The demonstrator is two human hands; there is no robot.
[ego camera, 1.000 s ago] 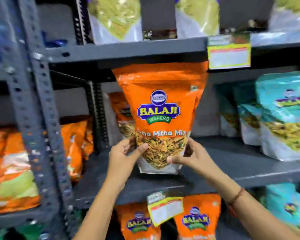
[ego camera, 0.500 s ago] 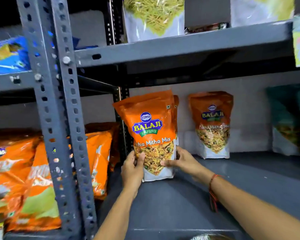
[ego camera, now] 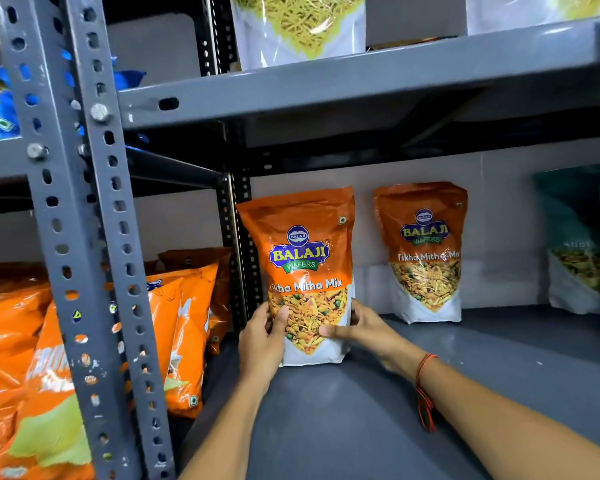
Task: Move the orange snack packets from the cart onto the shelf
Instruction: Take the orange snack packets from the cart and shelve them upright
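Observation:
An orange Balaji Tikha Mitha Mix packet stands upright on the grey shelf, near its left rear corner. My left hand grips its lower left edge, thumb across the front. My right hand holds its lower right edge, thumb on the front. A second identical orange packet leans against the back wall to the right, apart from the first. The cart is out of view.
A perforated grey upright post stands at the left front. Orange chip bags fill the neighbouring bay. A teal packet stands at far right. The upper shelf carries clear packets of yellow sev.
Both hands have carried the orange packet deeper into the shelf and set it down upright near the back left. The view has closed in on the shelf.

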